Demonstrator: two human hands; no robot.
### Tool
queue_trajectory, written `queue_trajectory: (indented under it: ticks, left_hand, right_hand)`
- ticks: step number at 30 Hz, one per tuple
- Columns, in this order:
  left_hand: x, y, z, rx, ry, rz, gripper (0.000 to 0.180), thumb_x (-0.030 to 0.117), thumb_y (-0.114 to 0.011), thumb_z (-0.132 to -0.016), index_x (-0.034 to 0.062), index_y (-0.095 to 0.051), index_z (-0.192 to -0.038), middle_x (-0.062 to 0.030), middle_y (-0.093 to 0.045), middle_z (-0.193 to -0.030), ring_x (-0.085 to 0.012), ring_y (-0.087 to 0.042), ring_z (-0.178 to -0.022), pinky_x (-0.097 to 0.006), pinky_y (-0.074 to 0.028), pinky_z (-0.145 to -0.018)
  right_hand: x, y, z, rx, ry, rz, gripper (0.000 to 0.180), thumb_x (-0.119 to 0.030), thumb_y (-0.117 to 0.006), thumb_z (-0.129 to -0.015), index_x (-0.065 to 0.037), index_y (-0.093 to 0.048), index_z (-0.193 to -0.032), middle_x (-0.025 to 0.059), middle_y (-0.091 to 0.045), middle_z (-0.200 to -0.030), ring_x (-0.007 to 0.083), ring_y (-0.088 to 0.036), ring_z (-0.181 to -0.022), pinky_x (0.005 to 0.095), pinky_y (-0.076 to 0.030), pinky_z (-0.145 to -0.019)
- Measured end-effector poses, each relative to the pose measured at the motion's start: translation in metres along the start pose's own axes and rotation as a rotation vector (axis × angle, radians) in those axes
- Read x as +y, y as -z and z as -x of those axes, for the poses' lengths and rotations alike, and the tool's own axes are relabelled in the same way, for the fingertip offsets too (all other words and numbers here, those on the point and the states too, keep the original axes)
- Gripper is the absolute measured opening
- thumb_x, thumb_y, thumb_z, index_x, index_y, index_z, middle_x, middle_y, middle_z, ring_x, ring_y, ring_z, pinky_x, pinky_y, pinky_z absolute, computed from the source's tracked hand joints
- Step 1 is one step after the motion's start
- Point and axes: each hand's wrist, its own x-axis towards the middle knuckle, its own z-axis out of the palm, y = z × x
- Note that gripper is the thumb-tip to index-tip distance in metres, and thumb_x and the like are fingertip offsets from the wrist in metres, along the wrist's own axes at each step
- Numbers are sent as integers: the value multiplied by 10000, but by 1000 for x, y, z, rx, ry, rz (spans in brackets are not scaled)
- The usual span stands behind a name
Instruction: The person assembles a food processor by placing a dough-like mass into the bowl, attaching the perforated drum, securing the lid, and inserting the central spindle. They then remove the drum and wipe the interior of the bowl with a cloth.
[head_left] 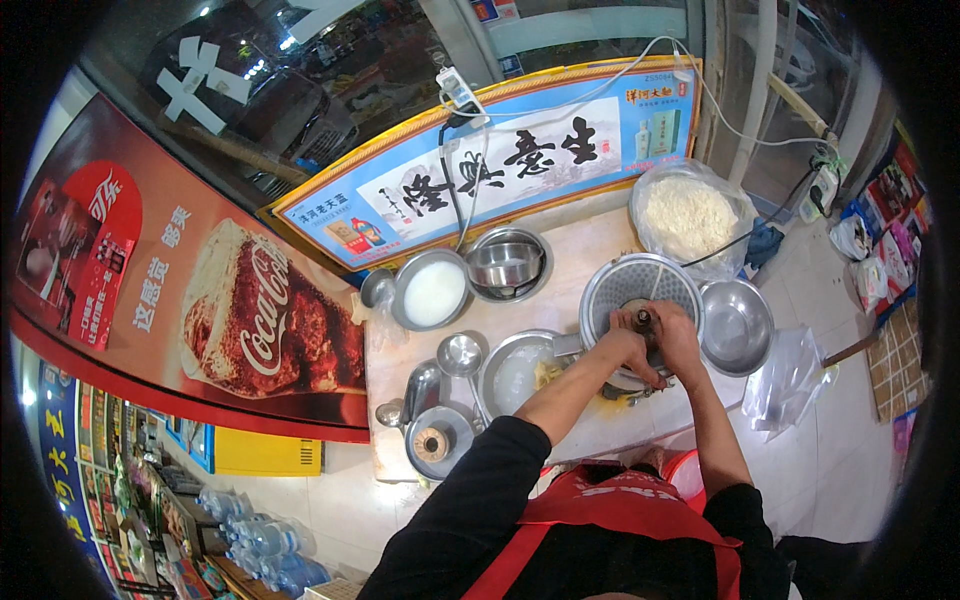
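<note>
You had both hands over the perforated strainer (640, 290), your left hand (625, 345) and right hand (675, 335) wrapped together around a small dark handle (645, 321) at its near rim, probably to steady it and press. Left of the strainer sat a bowl (515, 375) of pale liquid, within easy reach; right of it, an empty steel bowl (737, 327); beyond it, a bagged white heap (688, 215).

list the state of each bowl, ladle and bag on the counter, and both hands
left hand: closed on the dark handle over the sieve
right hand: closed on the same handle
sieve: upright, under both hands
empty steel bowl: upright, right of the sieve
bowl of white liquid: upright, filled
stacked steel bowls: nested, empty
bag of white shreds: open
ladle: lying bowl up
</note>
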Motion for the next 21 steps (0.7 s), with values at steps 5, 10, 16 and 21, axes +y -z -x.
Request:
queue_trajectory:
  ticks: [5, 10, 16, 21]
  left_hand:
    - [1, 0, -1, -4, -2, -3, 1230, 902, -630, -432, -12, -567, -1253, -290, -443, -1378, -481, -182, -1393, -543, -10, -1121]
    - [1, 0, 0, -9, -7, 0, 1214, 901, -630, -432, -5, -590, -1238, -281, -465, -1369, -478, -191, -1391, -542, -15, -1119]
    - [8, 7, 7, -46, -42, 7, 1194, 899, -631, -431, 3, -618, -1221, -271, -492, -1359, -474, -202, -1388, -540, -21, -1116]
    - [8, 13, 16, -17, -67, 20, 1191, 912, -612, -428, -14, -651, -1176, -288, -506, -1335, -451, -240, -1366, -503, -57, -1110]
  right_hand:
    - [-3, 0, -1, -177, -130, 87, 159, -32, -520, -819, -20, -616, -946, 209, -624, -931, 403, -599, -923, 480, -481, -794]
    - [-1, 1, -2, -135, -118, 36, 155, -30, -547, -821, -22, -586, -971, 205, -608, -968, 412, -590, -925, 489, -477, -790]
    - [12, 2, -15, -336, 86, 106, 170, -110, -561, -841, -42, -565, -997, 183, -597, -945, 410, -596, -890, 490, -484, -750]
    - [28, -6, -26, -435, 207, 324, 192, -111, -589, -826, -58, -560, -1008, 156, -614, -954, 366, -620, -893, 463, -501, -743]
